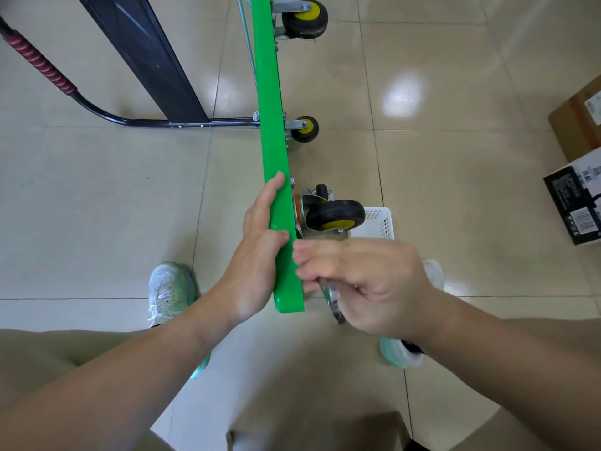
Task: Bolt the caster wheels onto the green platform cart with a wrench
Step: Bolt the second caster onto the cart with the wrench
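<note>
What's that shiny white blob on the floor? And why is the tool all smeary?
Head view: the blob is light glaring off the glossy floor; the wrench in the right hand looks blurred; the wide lens bends the edge of the cart.

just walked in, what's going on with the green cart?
A person has the green platform stood on its edge on the tiled floor. The left hand holds its upper edge steady. The right hand grips a wrench just below the nearest caster. Two more casters are mounted farther along the underside. A white basket sits on the floor behind the near wheel.
</note>
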`<act>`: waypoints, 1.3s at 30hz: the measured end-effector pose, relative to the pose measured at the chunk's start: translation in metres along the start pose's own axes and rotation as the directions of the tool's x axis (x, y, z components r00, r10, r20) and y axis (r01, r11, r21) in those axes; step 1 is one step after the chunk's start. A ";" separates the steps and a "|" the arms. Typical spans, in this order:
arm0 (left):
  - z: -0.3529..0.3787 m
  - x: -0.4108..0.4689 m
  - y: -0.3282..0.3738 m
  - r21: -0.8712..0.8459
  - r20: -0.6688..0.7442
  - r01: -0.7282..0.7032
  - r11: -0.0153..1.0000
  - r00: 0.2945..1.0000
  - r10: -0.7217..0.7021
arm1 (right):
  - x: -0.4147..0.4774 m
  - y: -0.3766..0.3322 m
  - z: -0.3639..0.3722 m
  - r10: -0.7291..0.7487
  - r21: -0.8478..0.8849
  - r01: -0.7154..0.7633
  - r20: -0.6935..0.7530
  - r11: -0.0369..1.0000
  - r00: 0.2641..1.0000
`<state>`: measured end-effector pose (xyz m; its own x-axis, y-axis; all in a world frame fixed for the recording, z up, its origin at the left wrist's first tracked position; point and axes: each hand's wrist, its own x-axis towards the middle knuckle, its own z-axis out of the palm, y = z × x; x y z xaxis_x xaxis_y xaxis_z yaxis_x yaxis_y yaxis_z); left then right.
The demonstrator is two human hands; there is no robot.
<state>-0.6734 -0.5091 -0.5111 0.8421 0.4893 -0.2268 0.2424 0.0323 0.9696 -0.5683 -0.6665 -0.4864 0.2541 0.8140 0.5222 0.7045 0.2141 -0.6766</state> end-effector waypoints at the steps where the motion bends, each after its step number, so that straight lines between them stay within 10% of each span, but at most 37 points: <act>1: 0.000 -0.001 0.001 0.009 0.002 -0.006 1.000 1.000 0.006 | -0.007 0.000 0.004 -0.027 -0.005 0.027 0.004 1.000 1.000; 16: 0.002 0.000 0.003 -0.018 -0.007 0.029 0.999 1.000 -0.029 | -0.006 0.006 0.014 -0.065 -0.073 0.055 -0.133 0.996 0.989; 23: 0.004 0.003 0.000 -0.118 -0.046 0.052 0.992 0.997 -0.058 | 0.033 0.008 0.015 0.205 0.010 -0.211 -0.293 0.977 0.934; 28: 0.003 0.003 -0.004 -0.068 -0.039 0.028 0.997 0.999 -0.030 | 0.072 0.013 0.003 0.641 0.460 -0.545 -0.071 0.701 0.764; 39: 0.003 0.002 -0.001 -0.103 -0.006 0.050 0.993 0.999 -0.051 | 0.087 0.020 -0.020 0.733 0.584 -0.581 -0.035 0.567 0.680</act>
<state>-0.6705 -0.5105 -0.5124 0.8255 0.4926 -0.2756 0.2338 0.1461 0.9613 -0.5187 -0.6024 -0.4437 0.7122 0.6912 -0.1227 -0.1351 -0.0365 -0.9902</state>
